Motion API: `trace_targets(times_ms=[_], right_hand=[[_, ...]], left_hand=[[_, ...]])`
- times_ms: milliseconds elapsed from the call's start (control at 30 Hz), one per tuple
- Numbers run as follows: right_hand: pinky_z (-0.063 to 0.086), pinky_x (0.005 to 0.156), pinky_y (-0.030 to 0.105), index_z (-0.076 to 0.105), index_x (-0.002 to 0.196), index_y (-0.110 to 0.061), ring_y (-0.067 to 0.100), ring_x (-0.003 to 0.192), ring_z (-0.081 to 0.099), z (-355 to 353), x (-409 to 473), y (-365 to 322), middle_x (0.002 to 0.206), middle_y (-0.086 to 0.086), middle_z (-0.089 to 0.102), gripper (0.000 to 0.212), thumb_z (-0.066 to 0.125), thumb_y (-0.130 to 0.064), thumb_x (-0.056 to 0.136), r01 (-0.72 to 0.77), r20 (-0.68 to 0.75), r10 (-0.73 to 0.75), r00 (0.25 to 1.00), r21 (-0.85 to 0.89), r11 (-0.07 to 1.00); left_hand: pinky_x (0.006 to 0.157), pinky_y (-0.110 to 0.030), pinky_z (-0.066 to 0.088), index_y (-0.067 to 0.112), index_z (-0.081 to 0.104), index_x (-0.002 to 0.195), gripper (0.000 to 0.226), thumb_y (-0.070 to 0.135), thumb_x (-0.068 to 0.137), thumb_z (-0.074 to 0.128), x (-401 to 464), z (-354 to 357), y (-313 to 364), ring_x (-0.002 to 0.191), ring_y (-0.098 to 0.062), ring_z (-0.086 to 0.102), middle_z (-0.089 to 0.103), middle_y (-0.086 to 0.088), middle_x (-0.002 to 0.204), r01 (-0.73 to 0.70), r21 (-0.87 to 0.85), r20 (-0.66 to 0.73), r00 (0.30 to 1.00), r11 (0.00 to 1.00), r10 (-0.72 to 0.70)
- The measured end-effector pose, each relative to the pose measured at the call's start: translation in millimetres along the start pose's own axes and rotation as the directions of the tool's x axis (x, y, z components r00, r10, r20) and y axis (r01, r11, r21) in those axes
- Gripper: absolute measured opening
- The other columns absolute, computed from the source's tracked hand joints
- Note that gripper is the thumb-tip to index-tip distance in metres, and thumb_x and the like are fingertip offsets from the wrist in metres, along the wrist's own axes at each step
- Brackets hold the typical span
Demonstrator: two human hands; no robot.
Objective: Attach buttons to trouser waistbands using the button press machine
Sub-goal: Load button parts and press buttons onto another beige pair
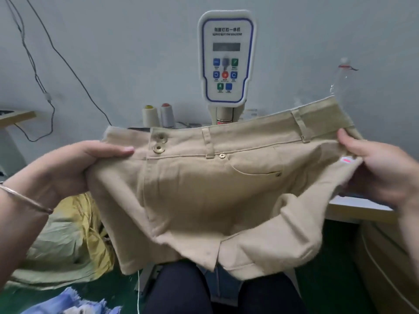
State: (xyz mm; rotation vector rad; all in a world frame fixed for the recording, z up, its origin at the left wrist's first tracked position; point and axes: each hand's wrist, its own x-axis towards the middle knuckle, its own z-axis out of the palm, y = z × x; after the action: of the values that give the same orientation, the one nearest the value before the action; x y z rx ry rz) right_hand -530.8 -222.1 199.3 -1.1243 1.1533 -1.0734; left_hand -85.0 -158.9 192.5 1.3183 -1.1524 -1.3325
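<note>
Pale grey-blue wall behind, w/ thin black cables hanging at 10 o'clock. Button press machine stands at 12 o'clock: rounded white plastic panel, blue outline, small coloured keys, grey display. Two thread cones sit just beside its base. Khaki trousers, soft matte twill, held up in mid-air front of machine; waistband runs 9 to 2 o'clock w/ belt loops. Two round brass buttons stacked at waistband's left end. Left hand grips cloth edge, thumb flat on top; thin metal bangle on wrist. Right hand pinches waistband's far end, fingers curled. Crumpled yellow-green fabric at 8 o'clock.
</note>
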Motion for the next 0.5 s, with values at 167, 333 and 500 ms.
trace_targets(times_ms=[167, 333, 500], right_hand=[[0.059, 0.075, 0.045, 0.072, 0.110, -0.001, 0.027, 0.108, 0.067, 28, -10, 6, 0.121, 0.014, 0.067, 0.043, 0.056, -0.034, 0.087, -0.251, 0.376, 0.032, 0.926, 0.551, 0.796], [0.044, 0.105, 0.034, 0.064, 0.112, -0.004, 0.019, 0.115, 0.061, 79, -30, 8, 0.121, 0.009, 0.061, 0.039, 0.053, -0.035, 0.093, -0.270, 0.486, -0.062, 0.871, 0.581, 0.768], [0.060, 0.061, 0.033, 0.065, 0.100, 0.009, 0.025, 0.075, 0.073, 113, -35, 13, 0.092, 0.021, 0.073, 0.047, 0.041, -0.032, 0.098, -0.201, 0.444, -0.106, 0.890, 0.590, 0.782]], left_hand=[[0.067, -0.032, 0.060, 0.008, 0.080, 0.094, 0.054, 0.024, 0.045, 0.098, 8, 16, -44, 0.085, -0.028, 0.076, 0.077, -0.015, 0.099, 0.172, 0.227, -0.090, 0.984, 0.959, -0.155], [0.059, -0.015, 0.050, 0.028, 0.074, 0.091, 0.017, 0.030, 0.076, 0.082, 3, 55, -76, 0.077, -0.003, 0.068, 0.075, 0.006, 0.092, 0.150, 0.632, 0.007, 0.980, 0.760, -0.199], [0.091, -0.025, 0.053, 0.049, 0.070, 0.112, 0.041, 0.057, 0.072, 0.070, -28, 98, -47, 0.107, 0.007, 0.063, 0.070, 0.024, 0.117, -0.253, 0.317, 0.424, 0.900, 0.914, 0.102]])
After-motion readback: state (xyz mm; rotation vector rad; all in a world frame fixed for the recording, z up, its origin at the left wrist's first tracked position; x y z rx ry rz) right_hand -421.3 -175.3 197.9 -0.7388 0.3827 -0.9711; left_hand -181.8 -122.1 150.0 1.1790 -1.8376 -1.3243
